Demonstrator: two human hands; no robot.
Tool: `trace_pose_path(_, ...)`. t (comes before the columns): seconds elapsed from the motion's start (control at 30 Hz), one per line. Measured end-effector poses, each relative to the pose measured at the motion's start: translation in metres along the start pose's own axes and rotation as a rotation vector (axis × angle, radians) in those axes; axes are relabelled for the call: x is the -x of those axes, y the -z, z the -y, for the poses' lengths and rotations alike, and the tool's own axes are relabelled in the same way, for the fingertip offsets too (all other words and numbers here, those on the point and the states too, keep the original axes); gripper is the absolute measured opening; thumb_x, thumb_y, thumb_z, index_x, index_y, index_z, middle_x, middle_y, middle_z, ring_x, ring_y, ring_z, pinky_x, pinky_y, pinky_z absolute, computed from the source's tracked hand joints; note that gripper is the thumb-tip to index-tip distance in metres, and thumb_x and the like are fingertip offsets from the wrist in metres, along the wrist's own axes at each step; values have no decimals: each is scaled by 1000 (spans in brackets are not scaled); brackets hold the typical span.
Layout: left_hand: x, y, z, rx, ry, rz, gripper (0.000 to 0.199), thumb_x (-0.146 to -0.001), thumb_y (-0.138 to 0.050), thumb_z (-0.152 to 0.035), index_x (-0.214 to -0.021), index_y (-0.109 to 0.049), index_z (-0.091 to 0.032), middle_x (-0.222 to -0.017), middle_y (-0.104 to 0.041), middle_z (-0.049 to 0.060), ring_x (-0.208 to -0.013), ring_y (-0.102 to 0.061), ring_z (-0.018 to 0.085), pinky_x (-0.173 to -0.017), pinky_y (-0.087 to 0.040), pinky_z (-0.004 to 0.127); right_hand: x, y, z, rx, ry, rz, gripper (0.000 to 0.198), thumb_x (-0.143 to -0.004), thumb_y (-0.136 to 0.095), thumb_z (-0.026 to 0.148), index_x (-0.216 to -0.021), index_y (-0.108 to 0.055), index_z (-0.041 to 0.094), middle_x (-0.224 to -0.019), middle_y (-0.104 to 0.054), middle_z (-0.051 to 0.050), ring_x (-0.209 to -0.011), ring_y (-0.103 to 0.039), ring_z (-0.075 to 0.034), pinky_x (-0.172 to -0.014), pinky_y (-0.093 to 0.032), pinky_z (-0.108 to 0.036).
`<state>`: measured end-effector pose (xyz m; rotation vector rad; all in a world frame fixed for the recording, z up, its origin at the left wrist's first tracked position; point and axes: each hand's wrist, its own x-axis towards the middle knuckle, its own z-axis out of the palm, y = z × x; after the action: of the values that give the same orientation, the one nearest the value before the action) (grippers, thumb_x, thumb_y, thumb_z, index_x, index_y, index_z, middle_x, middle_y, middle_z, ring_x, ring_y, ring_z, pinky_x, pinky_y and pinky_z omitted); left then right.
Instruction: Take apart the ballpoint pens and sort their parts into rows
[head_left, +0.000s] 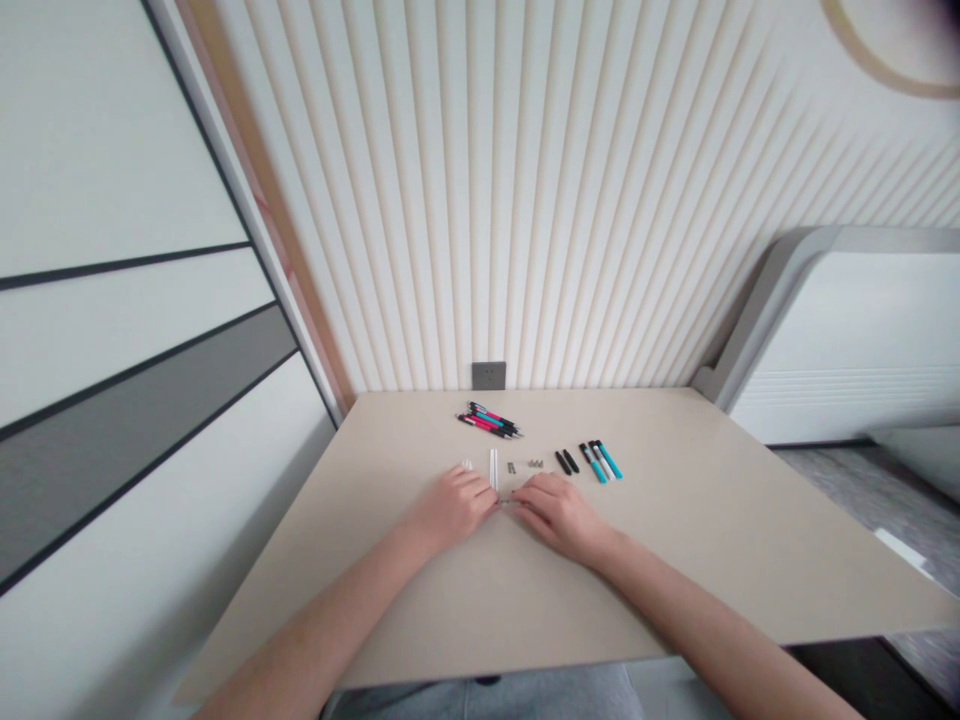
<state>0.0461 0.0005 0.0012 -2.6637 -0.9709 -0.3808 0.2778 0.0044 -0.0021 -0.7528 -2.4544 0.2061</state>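
Both hands meet low over the middle of the table, fingers pinched close together. My left hand point(463, 502) and my right hand point(561, 512) hold a small thin pen part point(505, 502) between them; its exact kind is too small to tell. Just beyond the fingers lie white pen refills point(493, 466), small springs point(511, 467) and small metal pen tips point(535, 464). Some clear pieces point(466, 464) show past my left knuckles, partly hidden. Right of these are two black rubber grips point(567, 461) and several pen barrels point(600, 461) in blue, white and black.
Several assembled pens point(489, 420) in pink, blue and black lie in a pile toward the back of the beige table point(697, 540). Behind is a ribbed wall with a dark socket point(489, 376). A white cabinet stands at left, a bed point(862, 330) at right.
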Motion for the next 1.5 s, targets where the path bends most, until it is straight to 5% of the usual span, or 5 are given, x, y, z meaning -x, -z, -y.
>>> trace_pose_path(0.6, -2, 5, -4, 30, -47, -57, 25, -98, -44, -26, -81, -61, -18, -74, -58, 3, -75, -53, 17, -70, -36, 32, -5, -3, 4, 100, -9, 35, 22, -96, -43, 25, -91, -64, 20, -84, -65, -6, -80, -58, -18, -76, -39, -32)
trace_pose_path(0.8, -1, 9, 1, 59, 91, -73, 19, -96, -48, -30, -103, -62, -20, -89, -63, 5, -86, -56, 18, -74, -37, 33, -3, -2, -6, 145, -214, -41, 18, -94, -47, 26, -88, -64, 20, -83, -66, -6, -81, -59, -18, -78, -39, -32)
trace_pose_path(1.03, 1, 6, 4, 61, 79, -12, 20, -95, -50, -33, -91, -64, -19, -83, -61, 3, -84, -55, 18, -73, -34, 33, -6, -2, -12, 142, -408, -39, 23, -93, -48, 26, -78, -64, 19, -77, -64, -4, -73, -59, -17, -69, -41, -27)
trace_pose_path(1.5, 0, 6, 4, 66, 66, -30, 22, -95, -49, -35, -92, -64, -19, -83, -60, 4, -85, -55, 17, -74, -36, 32, -4, -7, -11, 155, -349, -1, 27, -96, -43, 36, -96, -66, 21, -87, -63, -7, -83, -60, -19, -77, -44, -29)
